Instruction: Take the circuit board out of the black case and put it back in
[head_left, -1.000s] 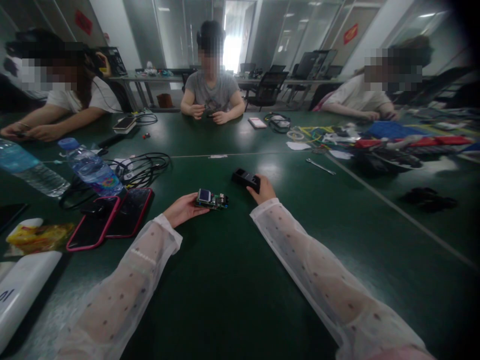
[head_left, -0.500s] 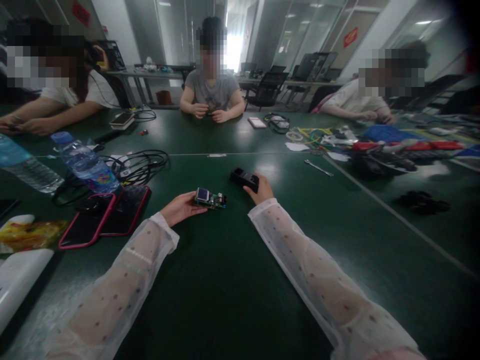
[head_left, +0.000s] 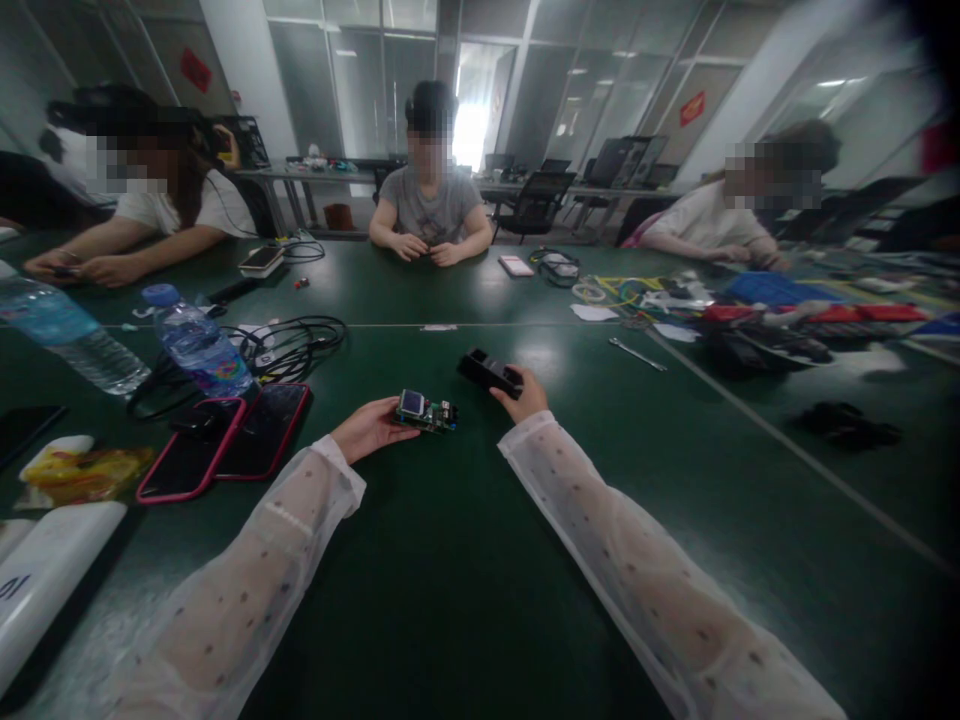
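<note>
Between the thumb and fingers of my left hand (head_left: pixel 371 430) is a green circuit board (head_left: pixel 433 413) with a small square screen at its left end, tilted up towards me. To its right, my right hand (head_left: pixel 526 396) grips one end of a black plastic case (head_left: pixel 486 370). Its far end looks hollow, and the inside is too dark to make out. Board and case are apart, with a short stretch of green table (head_left: pixel 442 560) showing between them. Sheer dotted sleeves cover both my forearms.
On the left are water bottles (head_left: pixel 199 345), black cables (head_left: pixel 304 345), pink-edged phones (head_left: pixel 262 430) and a white case (head_left: pixel 52 580). A wrench (head_left: pixel 636 354) lies to the right, near a pile of wires and tools (head_left: pixel 795 320). Across the table sits a person in grey (head_left: pixel 433 210), with others at both sides.
The camera has tilted up slightly, so the whole scene sits lower. The black case has turned a little in my right hand. My left hand keeps its hold on the circuit board.
</note>
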